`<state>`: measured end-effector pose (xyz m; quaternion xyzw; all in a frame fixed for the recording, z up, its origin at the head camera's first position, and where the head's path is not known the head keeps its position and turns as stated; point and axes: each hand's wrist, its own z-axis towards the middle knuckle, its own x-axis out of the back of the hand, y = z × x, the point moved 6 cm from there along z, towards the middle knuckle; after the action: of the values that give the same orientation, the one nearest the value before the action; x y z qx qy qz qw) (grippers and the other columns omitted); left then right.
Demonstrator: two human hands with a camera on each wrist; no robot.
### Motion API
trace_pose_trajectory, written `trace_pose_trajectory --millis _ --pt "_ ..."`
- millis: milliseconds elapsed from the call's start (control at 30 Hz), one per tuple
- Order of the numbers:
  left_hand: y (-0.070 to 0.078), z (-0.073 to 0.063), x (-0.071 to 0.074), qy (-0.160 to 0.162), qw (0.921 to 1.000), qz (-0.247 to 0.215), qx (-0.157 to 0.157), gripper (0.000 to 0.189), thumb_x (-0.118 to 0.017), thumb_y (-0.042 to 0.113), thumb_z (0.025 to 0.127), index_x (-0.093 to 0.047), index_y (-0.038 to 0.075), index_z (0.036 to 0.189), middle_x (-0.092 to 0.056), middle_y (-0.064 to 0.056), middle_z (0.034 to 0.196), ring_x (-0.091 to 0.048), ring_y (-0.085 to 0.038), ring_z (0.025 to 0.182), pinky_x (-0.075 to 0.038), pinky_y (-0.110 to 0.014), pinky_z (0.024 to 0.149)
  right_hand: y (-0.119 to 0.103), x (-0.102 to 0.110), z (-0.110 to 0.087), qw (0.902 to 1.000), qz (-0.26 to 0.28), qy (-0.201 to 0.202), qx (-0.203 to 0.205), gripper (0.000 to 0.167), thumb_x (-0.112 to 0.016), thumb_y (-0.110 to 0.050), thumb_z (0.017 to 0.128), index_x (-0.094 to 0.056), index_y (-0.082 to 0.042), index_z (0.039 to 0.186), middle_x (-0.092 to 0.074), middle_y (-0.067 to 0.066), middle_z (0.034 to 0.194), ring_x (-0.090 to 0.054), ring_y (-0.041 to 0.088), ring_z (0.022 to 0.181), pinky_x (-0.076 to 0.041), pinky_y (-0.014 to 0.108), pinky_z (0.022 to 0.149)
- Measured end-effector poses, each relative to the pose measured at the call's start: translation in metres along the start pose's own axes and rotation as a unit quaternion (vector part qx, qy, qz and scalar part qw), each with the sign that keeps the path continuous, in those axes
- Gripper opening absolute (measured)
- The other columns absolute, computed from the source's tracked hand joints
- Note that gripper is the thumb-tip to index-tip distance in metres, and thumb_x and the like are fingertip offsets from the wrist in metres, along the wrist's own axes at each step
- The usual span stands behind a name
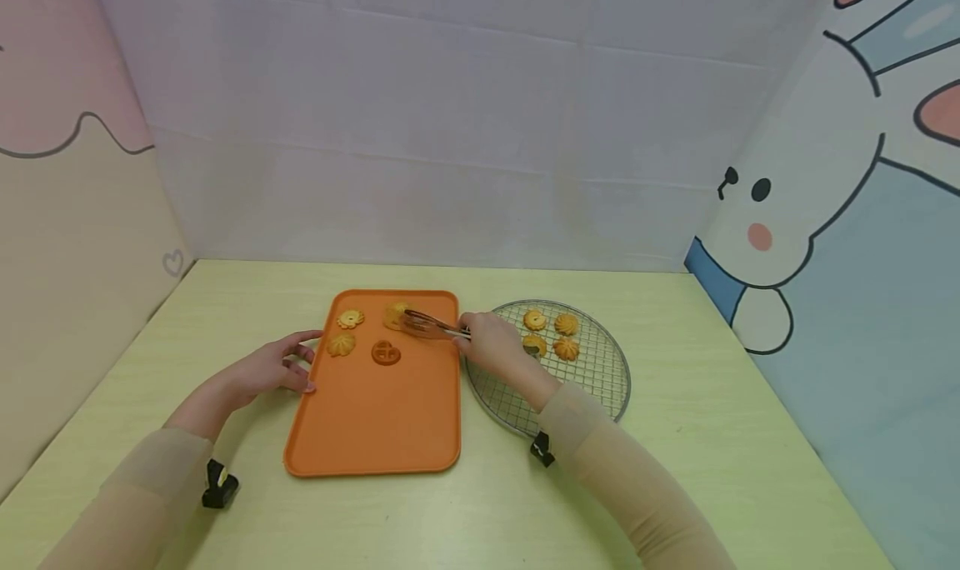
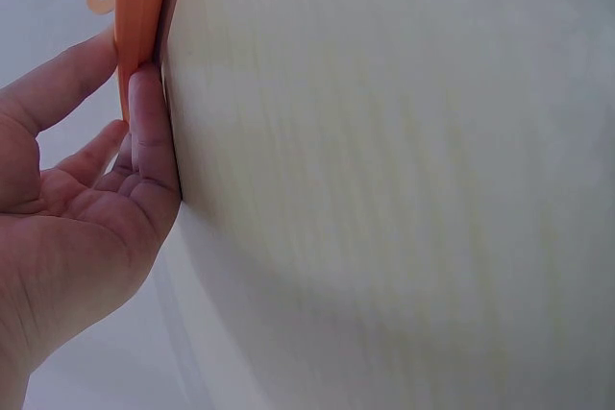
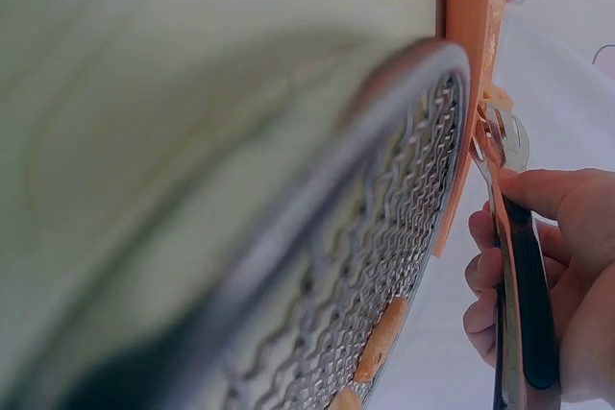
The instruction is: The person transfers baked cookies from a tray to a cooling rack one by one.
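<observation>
My right hand holds a pair of metal tongs with dark handles, fork-like at the tips. These tips reach over a golden cookie near the far edge of the orange tray. Two flower-shaped cookies, one pale and one golden, lie at the tray's far left, and a brown pretzel-shaped cookie sits just nearer than the tongs. At the tray's left edge, my left hand touches the rim with spread thumb and fingertips.
A round wire cooling rack stands right of the tray, partly under my right forearm. Several golden cookies lie on it. The pale wooden table meets a white cloth backdrop behind, with printed panels at both sides.
</observation>
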<state>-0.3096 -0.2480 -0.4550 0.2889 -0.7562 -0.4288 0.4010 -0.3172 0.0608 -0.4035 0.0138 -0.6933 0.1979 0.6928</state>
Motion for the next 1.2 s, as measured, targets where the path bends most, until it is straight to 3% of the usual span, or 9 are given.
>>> trace_pose_trajectory --millis 633,933,1200 --pt "0.0005 -0.0006 -0.0001 -0.001 1.0000 -0.005 -0.003 0.091 -0.072 0.001 0.078 -0.016 0.003 0.149 -0.035 -0.015 0.115 -0.055 -0.018 0.084 -0.051 -0.027 0.072 -0.0013 -0.0005 0.0040 0.9980 -0.046 0.028 0.033 0.013 -0.061 -0.030 0.092 -0.066 -0.018 0.095 -0.064 -0.003 0.080 -0.052 0.011 0.059 -0.037 0.025 0.045" --pt "0.0014 -0.0009 -0.0004 -0.001 1.0000 -0.004 0.000 0.091 -0.072 0.001 0.077 -0.016 0.003 0.149 -0.035 -0.016 0.115 -0.055 -0.018 0.085 -0.051 -0.027 0.072 0.0016 -0.0002 0.0020 0.9984 -0.040 0.028 0.031 0.016 -0.060 -0.031 0.093 -0.068 -0.021 0.102 -0.066 -0.004 0.086 -0.052 0.009 0.061 -0.036 0.025 0.044" --pt "0.0025 -0.0011 -0.0017 -0.003 1.0000 0.001 -0.003 0.090 -0.072 0.002 0.078 -0.016 0.002 0.148 -0.036 -0.016 0.115 -0.055 -0.018 0.085 -0.051 -0.027 0.072 0.0053 0.0043 -0.0032 0.9980 -0.019 0.040 0.046 0.012 -0.061 -0.028 0.093 -0.068 -0.019 0.098 -0.065 -0.004 0.082 -0.051 0.009 0.058 -0.035 0.025 0.043"
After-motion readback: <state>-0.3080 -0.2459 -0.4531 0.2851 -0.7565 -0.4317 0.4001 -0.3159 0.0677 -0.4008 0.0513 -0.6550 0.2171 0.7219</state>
